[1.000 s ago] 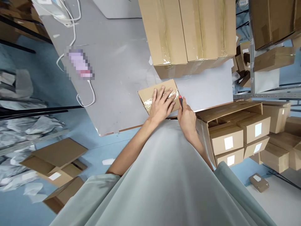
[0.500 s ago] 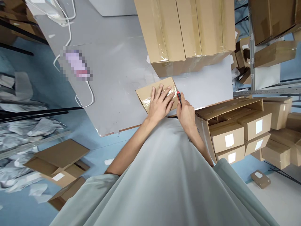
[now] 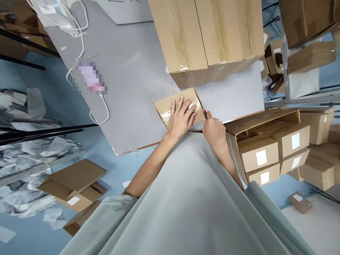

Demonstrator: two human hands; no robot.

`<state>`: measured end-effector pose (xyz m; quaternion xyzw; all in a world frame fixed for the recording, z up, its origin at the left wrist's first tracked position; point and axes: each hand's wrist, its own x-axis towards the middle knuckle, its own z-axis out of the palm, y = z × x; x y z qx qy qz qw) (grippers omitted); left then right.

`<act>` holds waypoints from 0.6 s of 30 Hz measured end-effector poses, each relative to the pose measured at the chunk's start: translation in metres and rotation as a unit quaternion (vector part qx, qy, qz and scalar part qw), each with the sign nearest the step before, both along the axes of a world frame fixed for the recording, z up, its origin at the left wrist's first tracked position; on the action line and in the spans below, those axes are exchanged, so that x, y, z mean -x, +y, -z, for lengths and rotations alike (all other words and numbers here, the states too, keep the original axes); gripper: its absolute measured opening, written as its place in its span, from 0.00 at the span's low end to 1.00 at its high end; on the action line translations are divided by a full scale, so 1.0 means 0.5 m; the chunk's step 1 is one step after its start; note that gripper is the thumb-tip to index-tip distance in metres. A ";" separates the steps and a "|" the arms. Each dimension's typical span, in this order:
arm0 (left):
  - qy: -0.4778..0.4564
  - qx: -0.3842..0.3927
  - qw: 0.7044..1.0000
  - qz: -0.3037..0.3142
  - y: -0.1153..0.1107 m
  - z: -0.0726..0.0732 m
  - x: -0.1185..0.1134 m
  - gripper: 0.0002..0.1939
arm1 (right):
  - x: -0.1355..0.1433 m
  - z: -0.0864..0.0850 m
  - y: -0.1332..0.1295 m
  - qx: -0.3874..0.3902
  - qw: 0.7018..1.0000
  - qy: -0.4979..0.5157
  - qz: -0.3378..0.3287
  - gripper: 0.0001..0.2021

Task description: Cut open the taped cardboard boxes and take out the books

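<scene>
Head view: has just drawn the red-and-black cutter [image 3: 205,113] slightly nearer the body along the right edge of the small taped box [image 3: 167,105], gripping it in the closed right hand [image 3: 214,130]. Keeps the left hand [image 3: 181,117] spread open, pressing the box against the bench [image 3: 127,88], near larger cartons [image 3: 187,35]. Suggests a slit lengthening along that side; cannot tell how deep.

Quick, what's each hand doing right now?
Left hand: open, fingers spread on the brown, taped cardboard box.
Right hand: closed, holding a slim red-and-black tool at the box's edge.
</scene>
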<state>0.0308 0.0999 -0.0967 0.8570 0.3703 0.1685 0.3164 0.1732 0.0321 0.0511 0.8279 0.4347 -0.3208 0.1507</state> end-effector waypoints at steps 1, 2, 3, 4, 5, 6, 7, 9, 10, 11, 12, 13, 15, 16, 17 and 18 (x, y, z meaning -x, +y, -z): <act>-0.001 -0.004 1.000 0.000 0.000 0.003 0.000 0.23 | 0.000 -0.005 -0.011 0.008 1.000 0.003 -0.001 0.28; -0.002 -0.007 1.000 0.000 0.000 0.004 0.000 0.23 | 0.000 -0.010 -0.024 0.012 1.000 0.007 -0.003 0.28; -0.004 -0.009 1.000 0.000 0.000 0.005 0.001 0.23 | -0.001 -0.016 -0.037 0.016 1.000 0.011 -0.005 0.28; -0.006 -0.011 1.000 0.001 0.001 0.005 0.003 0.23 | -0.002 -0.023 -0.051 0.017 1.000 0.015 -0.004 0.28; -0.010 -0.009 1.000 0.002 0.001 0.004 0.005 0.23 | -0.005 -0.028 -0.066 0.010 1.000 0.022 -0.002 0.28; -0.014 -0.006 1.000 0.002 0.000 0.002 0.009 0.23 | -0.010 -0.032 -0.081 -0.006 1.000 0.030 0.002 0.28; -0.017 -0.001 1.000 -0.004 -0.002 -0.001 0.014 0.23 | -0.019 -0.031 -0.096 -0.033 0.999 0.039 0.011 0.28; -0.018 0.006 0.999 -0.049 -0.009 -0.006 0.032 0.26 | -0.050 -0.009 -0.120 -0.116 0.991 0.054 0.043 0.27; -0.013 0.008 0.996 -0.088 -0.014 -0.006 0.044 0.28 | -0.071 0.015 -0.127 -0.161 0.983 0.059 0.067 0.26; -0.005 0.011 0.991 -0.133 -0.019 -0.005 0.058 0.31 | -0.096 0.048 -0.129 -0.203 0.972 0.067 0.094 0.26; 0.003 0.014 0.984 -0.176 -0.023 -0.001 0.074 0.34 | -0.123 0.091 -0.125 -0.237 0.960 0.080 0.125 0.26; 0.009 0.019 0.978 -0.209 -0.027 0.006 0.092 0.38 | -0.149 0.140 -0.117 -0.259 0.948 0.107 0.153 0.27; 0.012 0.030 0.969 -0.243 -0.028 0.023 0.134 0.43 | -0.192 0.250 -0.089 -0.285 0.911 0.211 0.210 0.29; 0.012 0.032 0.968 -0.249 -0.027 0.033 0.158 0.44 | -0.206 0.304 -0.070 -0.288 0.891 0.255 0.241 0.31; 0.013 0.032 0.967 -0.253 -0.025 0.042 0.183 0.45 | -0.213 0.355 -0.051 -0.287 0.876 0.288 0.261 0.32; 0.015 0.029 0.965 -0.259 -0.024 0.050 0.211 0.45 | -0.213 0.400 -0.032 -0.287 0.867 0.309 0.267 0.34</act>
